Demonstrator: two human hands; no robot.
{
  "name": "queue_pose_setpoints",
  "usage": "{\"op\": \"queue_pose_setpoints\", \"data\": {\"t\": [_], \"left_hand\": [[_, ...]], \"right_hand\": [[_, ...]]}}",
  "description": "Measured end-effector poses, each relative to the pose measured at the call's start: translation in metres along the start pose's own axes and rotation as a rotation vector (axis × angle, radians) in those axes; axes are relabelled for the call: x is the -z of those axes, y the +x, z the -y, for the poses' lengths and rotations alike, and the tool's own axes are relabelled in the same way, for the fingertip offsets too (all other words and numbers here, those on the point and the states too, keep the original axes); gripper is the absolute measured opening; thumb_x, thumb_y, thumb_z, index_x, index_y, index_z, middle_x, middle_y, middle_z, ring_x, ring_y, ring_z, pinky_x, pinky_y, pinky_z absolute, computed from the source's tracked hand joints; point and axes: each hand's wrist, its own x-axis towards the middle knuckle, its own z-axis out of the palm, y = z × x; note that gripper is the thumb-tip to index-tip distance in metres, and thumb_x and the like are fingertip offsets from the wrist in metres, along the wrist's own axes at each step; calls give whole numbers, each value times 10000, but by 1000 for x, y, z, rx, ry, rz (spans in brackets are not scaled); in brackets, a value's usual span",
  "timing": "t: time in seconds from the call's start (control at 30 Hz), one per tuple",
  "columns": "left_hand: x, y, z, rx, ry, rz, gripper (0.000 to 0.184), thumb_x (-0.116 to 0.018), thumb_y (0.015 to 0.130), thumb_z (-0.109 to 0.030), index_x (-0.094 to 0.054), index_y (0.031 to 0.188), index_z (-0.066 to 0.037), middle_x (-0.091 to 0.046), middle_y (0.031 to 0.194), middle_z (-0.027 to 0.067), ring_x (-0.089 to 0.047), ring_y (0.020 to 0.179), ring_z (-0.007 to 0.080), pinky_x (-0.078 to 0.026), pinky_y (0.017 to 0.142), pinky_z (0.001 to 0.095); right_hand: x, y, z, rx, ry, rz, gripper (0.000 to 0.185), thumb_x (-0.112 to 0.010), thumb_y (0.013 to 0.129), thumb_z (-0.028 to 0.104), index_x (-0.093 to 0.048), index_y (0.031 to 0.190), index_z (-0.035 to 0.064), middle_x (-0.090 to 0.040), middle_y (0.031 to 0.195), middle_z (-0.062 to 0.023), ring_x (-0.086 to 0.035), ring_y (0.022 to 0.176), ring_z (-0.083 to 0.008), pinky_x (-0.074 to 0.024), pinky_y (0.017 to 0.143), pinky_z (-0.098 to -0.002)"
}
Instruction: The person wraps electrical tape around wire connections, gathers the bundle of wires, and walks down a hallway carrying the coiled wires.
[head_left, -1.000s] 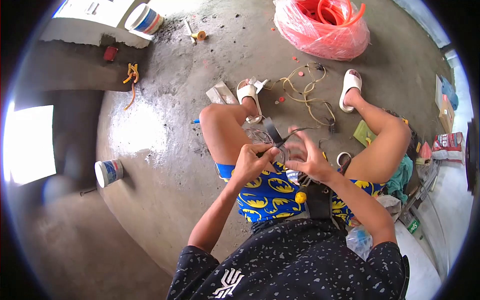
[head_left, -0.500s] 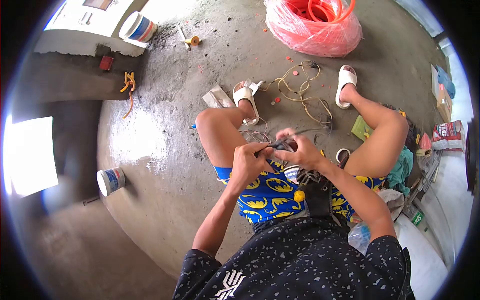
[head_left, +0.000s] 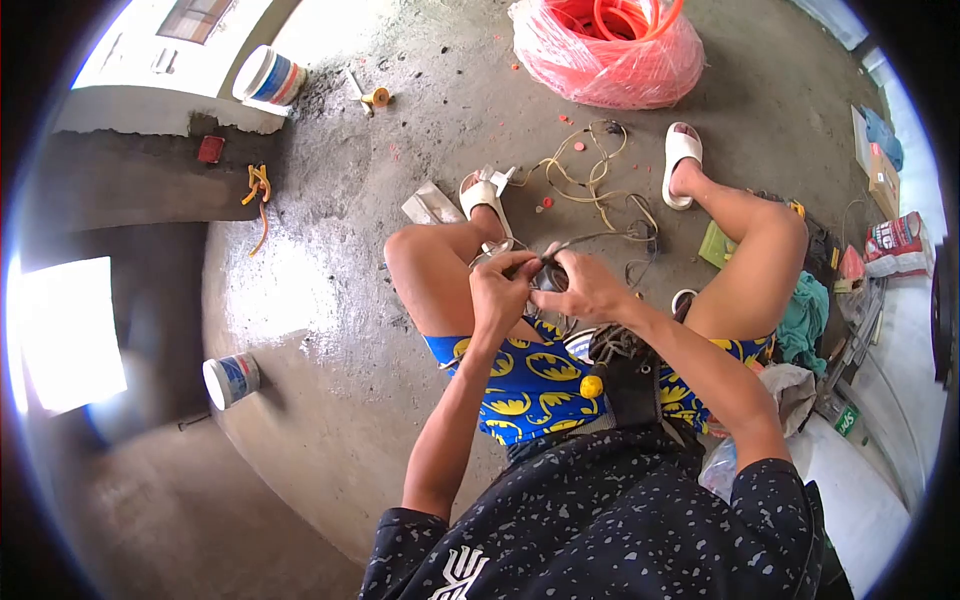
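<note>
Both hands meet above my lap, fingertips almost touching. My left hand [head_left: 502, 292] pinches a dark cable [head_left: 600, 235], which runs off to the right toward the pale cord on the floor. In my right hand [head_left: 583, 287], the fingers curl round a black roll of tape [head_left: 550, 278] held against the cable. Fingers partly hide the roll and the spot where tape and cable meet. Thin loose wires hang under the hands. A pouch [head_left: 634, 385] with a yellow-handled tool [head_left: 592, 386] sits at my waist.
A wrapped red hose coil [head_left: 610, 60] stands ahead. Pale cord [head_left: 597, 185] lies between my feet, beside a metal trowel [head_left: 432, 204]. Buckets [head_left: 231, 380] [head_left: 270, 76] are on the left. Teal cloth [head_left: 802, 325], bags and a green case [head_left: 716, 245] lie on the right.
My right hand has gone from spread fingers to closed round the tape roll, close to my left hand. The roll, earlier raised above the fingers, is now between the hands. The view has shifted slightly.
</note>
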Motion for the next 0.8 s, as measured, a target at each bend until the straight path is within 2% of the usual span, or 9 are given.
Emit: {"op": "queue_pose_setpoints", "data": {"t": [0.13, 0.2, 0.3, 0.37, 0.43, 0.47, 0.53, 0.63, 0.8], "left_hand": [[-2, 10, 1, -179, 37, 85, 193, -654, 893, -132, -723, 1022, -6, -732, 864, 132, -668, 756, 176, -512, 731, 324], [-6, 14, 3, -147, 83, 107, 191, -659, 879, -130, -724, 1020, -16, -720, 832, 147, -663, 734, 191, -506, 718, 333], [-18, 20, 11, -94, 122, 75, 151, -657, 828, -97, -730, 938, -24, -682, 739, 177, -643, 652, 240, -496, 657, 360], [-18, 29, 14, -190, 186, -24, 122, -642, 817, -84, -720, 880, -13, -677, 724, 171, -638, 635, 238, -495, 638, 365], [-9, 30, 39, -187, 306, -124, 97, -616, 801, -68, -688, 791, -4, -655, 684, 162, -604, 588, 208, -482, 592, 359], [0, 48, 50, -147, 369, -123, 95, -604, 797, -65, -667, 759, -5, -638, 658, 159, -576, 559, 179, -468, 567, 348], [-11, 33, 21, -263, 140, -171, 141, -583, 850, -102, -646, 744, -32, -582, 595, 78, -494, 530, 127, -404, 510, 302], [-4, 13, -11, 308, -498, 429, 225, -503, 1000, -275, -576, 907, -84, -386, 692, -70, -327, 559, 69, -267, 493, 215], [2, -23, -39, 607, -1116, 538, 327, -416, 1025, -372, -516, 864, -106, -320, 688, -67, -285, 587, 61, -245, 503, 221]], "right_hand": [[1, 5, -17, -38, 36, 6, 647, -724, 676, 495, -589, 990, -54, -633, 794, -181, -619, 744, -286, -476, 675, -389], [-1, 4, -22, -41, -23, 64, 719, -683, 682, 543, -579, 979, -103, -644, 882, -296, -649, 846, -379, -499, 731, -427], [-7, 9, -28, -206, -33, 54, 664, -698, 692, 483, -578, 969, -108, -639, 886, -310, -649, 832, -374, -500, 727, -427], [17, -23, 15, -128, 137, 5, 567, -707, 701, 379, -585, 989, -94, -640, 885, -312, -647, 832, -379, -503, 728, -436], [23, -99, 96, 471, 84, 391, 453, -718, 720, 356, -543, 951, 8, -599, 829, -144, -640, 800, -317, -500, 686, -397], [29, -106, 100, 479, 69, 410, 453, -718, 720, 356, -543, 951, 8, -599, 829, -144, -640, 800, -317, -500, 686, -397], [30, -118, 104, 513, -139, 302, 432, -732, 720, 344, -539, 955, 38, -566, 884, -124, -619, 805, -295, -504, 694, -385], [31, -118, 93, 713, -492, 263, 326, -683, 781, 304, -564, 977, 73, -528, 974, -58, -585, 858, -223, -498, 715, -357], [7, -124, 59, 899, -843, 357, 215, -551, 847, 199, -628, 1021, 98, -565, 1046, -45, -556, 937, -171, -466, 800, -349]]}}
